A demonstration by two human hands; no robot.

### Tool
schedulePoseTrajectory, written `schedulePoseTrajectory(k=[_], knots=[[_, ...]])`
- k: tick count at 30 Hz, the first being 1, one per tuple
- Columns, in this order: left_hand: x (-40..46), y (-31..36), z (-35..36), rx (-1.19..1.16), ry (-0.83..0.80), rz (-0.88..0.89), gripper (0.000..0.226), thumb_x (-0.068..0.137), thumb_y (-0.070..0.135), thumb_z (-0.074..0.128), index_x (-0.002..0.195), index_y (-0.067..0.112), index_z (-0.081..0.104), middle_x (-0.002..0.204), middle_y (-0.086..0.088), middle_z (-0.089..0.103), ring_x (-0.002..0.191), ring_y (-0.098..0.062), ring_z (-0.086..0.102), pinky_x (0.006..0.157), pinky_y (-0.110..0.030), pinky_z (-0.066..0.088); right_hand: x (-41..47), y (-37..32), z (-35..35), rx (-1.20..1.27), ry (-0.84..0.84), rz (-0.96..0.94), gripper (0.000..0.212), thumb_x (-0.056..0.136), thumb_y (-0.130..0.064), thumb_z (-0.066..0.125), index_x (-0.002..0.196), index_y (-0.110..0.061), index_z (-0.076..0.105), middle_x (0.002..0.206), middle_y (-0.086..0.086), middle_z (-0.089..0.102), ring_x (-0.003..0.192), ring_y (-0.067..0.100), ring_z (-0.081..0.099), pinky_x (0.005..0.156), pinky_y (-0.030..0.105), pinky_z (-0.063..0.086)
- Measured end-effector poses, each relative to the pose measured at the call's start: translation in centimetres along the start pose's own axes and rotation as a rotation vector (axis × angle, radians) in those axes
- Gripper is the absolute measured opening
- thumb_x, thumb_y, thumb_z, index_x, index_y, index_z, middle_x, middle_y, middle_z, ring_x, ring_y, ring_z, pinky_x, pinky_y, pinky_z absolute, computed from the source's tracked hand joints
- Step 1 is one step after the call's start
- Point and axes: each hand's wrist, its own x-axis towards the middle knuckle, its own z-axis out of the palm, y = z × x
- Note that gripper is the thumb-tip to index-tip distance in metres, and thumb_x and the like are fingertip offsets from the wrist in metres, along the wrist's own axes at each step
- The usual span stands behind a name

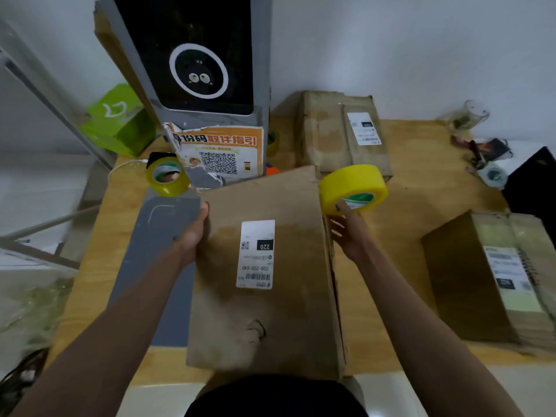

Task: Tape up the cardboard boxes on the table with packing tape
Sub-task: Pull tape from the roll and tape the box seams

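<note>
A large brown cardboard box with a white shipping label lies on the wooden table right in front of me. My left hand grips its left edge, thumb on top. My right hand holds a full yellow roll of packing tape just past the box's upper right corner, a finger reaching into the roll's core. A second, thinner tape roll stands at the upper left, beside the box.
Another labelled box sits at the back against the wall, and a third at the right. A grey kiosk with a dark screen and a QR poster stands at the back left. A glass and small clutter fill the far right corner.
</note>
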Motion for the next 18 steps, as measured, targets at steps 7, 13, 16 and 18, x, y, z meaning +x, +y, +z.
schedulePoseTrajectory(k=[7,13,16,18], knots=[[2.0,-4.5,4.0,0.261,0.161,-0.044,0.043,0.102,0.043,0.051,0.119,0.004,0.062,0.119,-0.018,0.063,0.106,-0.037,0.060,0.091,-0.049,0.052,-4.8,-6.0,2.3,-0.342,0.101,-0.268,0.029,0.082,-0.045,0.079,0.102,-0.027,0.069,0.103,0.003,0.074,0.085,0.022,0.070,0.065,0.035,0.058],[-1.6,-3.8,4.5,0.400,-0.014,0.052,0.037,0.109,0.038,0.039,0.108,0.009,0.062,0.107,-0.020,0.064,0.086,-0.026,0.061,0.078,-0.042,0.054,-6.2,-5.6,6.3,-0.693,0.064,-0.469,0.028,0.075,-0.062,0.062,0.086,-0.036,0.068,0.088,-0.003,0.073,0.090,0.027,0.070,0.082,0.053,0.059],[-4.2,0.1,4.0,0.136,-0.104,0.315,0.035,0.108,0.041,0.041,0.141,0.036,0.052,0.142,0.005,0.055,0.116,-0.013,0.059,0.091,-0.037,0.049,-6.2,-5.5,8.2,-0.799,0.064,-0.536,0.041,0.073,-0.066,0.055,0.088,-0.029,0.066,0.080,0.001,0.071,0.083,0.030,0.070,0.081,0.050,0.059],[-5.9,2.8,3.2,0.075,-0.224,0.536,0.042,0.100,0.040,0.052,0.140,0.053,0.047,0.152,0.015,0.046,0.131,-0.006,0.051,0.101,-0.036,0.046,-6.4,-5.5,9.2,-0.882,0.035,-0.588,0.044,0.075,-0.065,0.051,0.093,-0.028,0.064,0.082,0.003,0.070,0.085,0.032,0.069,0.083,0.046,0.057]])
